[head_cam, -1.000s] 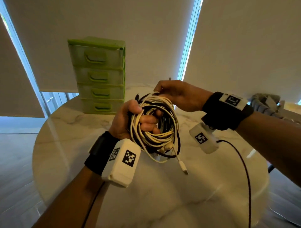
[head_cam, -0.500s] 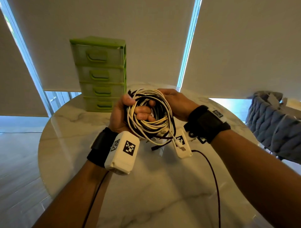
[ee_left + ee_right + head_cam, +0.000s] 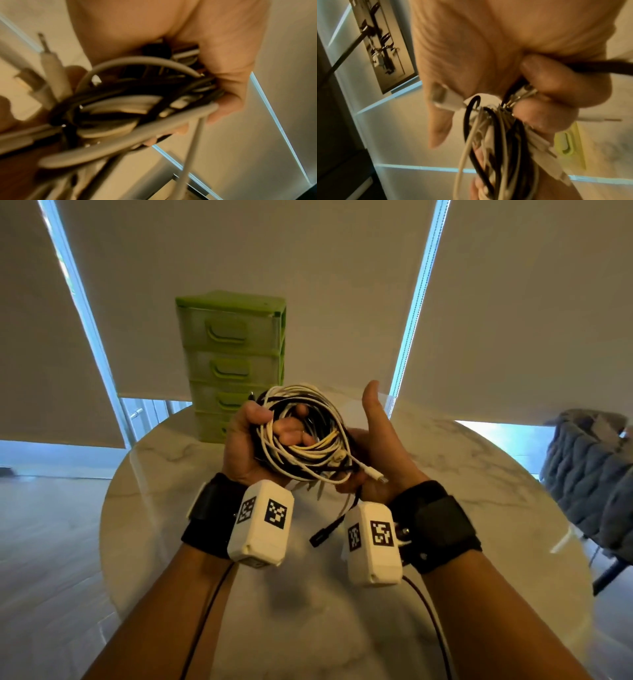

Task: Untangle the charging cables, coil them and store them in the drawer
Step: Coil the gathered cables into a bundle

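A coiled bundle of white and black charging cables (image 3: 301,436) (image 3: 130,108) (image 3: 496,142) hangs above the round marble table (image 3: 171,508). My left hand (image 3: 250,440) grips its left side, thumb over the top and fingers through the loop. Palm up, my right hand (image 3: 376,453) holds the bundle's lower right side, its thumb standing straight up; in the right wrist view its fingers (image 3: 556,88) curl round the strands. A white plug (image 3: 375,475) lies across the right palm. A black plug (image 3: 322,537) dangles below the bundle. The green drawer unit (image 3: 233,350) stands behind, its drawers closed.
A grey quilted chair (image 3: 589,474) stands beyond the table's right edge. White roller blinds (image 3: 239,244) cover the windows behind. Black leads (image 3: 428,611) run from my wrist cameras down along both forearms.
My right hand has dropped from the top of the bundle to its lower right side and turned palm up. The white plug end now lies on that palm; both hands moved nearer.
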